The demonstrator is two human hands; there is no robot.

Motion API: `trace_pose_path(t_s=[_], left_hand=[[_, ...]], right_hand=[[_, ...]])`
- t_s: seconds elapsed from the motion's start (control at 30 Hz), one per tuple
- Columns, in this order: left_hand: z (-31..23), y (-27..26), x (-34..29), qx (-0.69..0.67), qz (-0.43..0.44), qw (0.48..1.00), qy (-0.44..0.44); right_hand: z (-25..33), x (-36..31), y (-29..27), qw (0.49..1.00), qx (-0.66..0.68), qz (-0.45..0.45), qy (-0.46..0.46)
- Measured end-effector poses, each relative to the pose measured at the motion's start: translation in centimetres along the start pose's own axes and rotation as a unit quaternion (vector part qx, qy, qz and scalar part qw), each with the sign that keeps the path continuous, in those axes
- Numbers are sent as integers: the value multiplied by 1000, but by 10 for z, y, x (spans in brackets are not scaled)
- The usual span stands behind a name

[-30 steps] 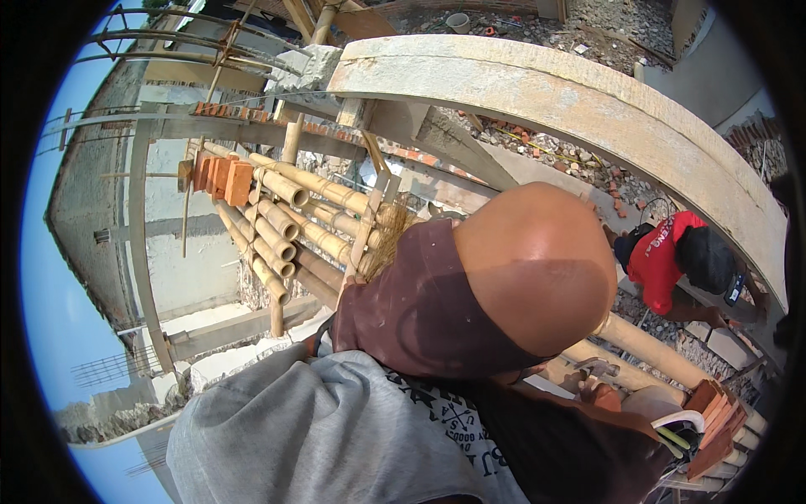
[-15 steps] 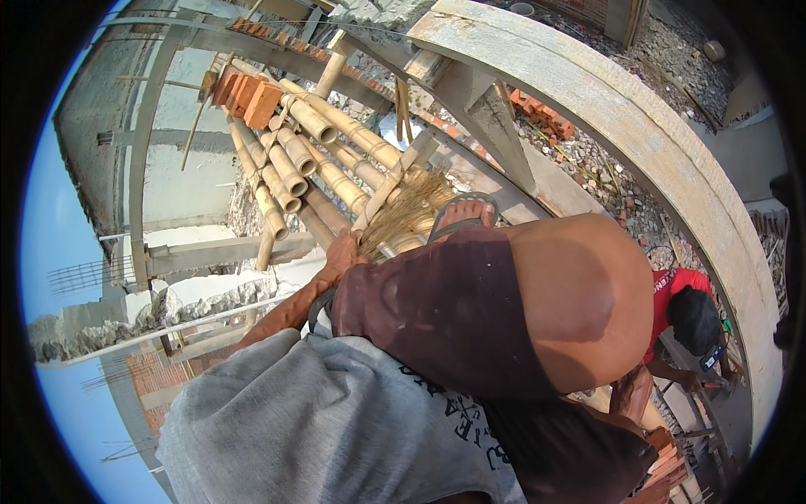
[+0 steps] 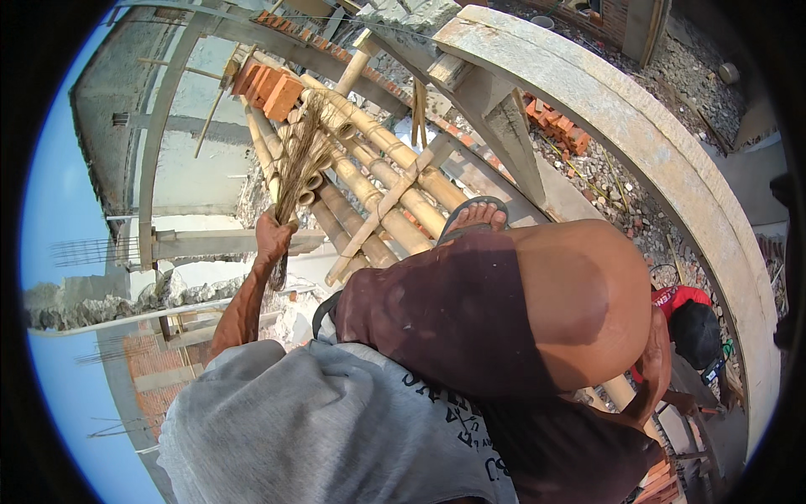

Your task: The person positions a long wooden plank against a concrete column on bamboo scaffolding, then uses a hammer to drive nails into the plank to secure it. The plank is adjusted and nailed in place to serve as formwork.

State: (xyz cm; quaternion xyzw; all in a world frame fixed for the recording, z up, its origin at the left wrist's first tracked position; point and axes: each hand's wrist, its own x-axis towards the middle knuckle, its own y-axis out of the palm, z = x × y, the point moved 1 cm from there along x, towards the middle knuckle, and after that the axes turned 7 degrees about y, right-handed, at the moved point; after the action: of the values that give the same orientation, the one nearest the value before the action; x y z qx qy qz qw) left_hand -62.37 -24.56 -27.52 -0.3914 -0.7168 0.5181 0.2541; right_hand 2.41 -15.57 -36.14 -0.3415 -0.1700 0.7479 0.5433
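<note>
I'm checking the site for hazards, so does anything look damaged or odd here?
Yes: left of the left hand, the concrete ledge has a jagged, crumbled edge, so it looks broken. The dry stalks in that hand splay unevenly, though that may be normal.

Hard, bright daylight here, pouring down from above! The blue sky (image 3: 59, 218) glows at left, the concrete beam (image 3: 604, 118) gleams pale, the grey shirt (image 3: 311, 420) catches full light. A shadow patch sits across the knee (image 3: 579, 294), and the dark shorts (image 3: 554, 445) sink toward black lower down. Bamboo poles (image 3: 361, 186) look crisp; fine strands in the twig bundle (image 3: 300, 160) run together. Fisheye bending bows that beam, and the corners drop to solid black!
</note>
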Motion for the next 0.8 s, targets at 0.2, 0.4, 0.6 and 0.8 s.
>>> trace_pose_path(t_s=[0.2, 0.4, 0.6, 0.8], left_hand=[[-47, -33, 63, -398, -175, 900, -39], [-88, -48, 150, -662, -114, 740, -26], [-106, -3, 212, -705, -190, 682, -43], [-117, 56, 259, -744, -173, 637, -102]], right_hand=[[59, 53, -31, 916, 231, 328, -5], [138, 84, -58, 901, 156, 405, 1], [186, 165, 31, 921, -152, 313, -175], [271, 240, 141, 942, 98, 124, -297]])
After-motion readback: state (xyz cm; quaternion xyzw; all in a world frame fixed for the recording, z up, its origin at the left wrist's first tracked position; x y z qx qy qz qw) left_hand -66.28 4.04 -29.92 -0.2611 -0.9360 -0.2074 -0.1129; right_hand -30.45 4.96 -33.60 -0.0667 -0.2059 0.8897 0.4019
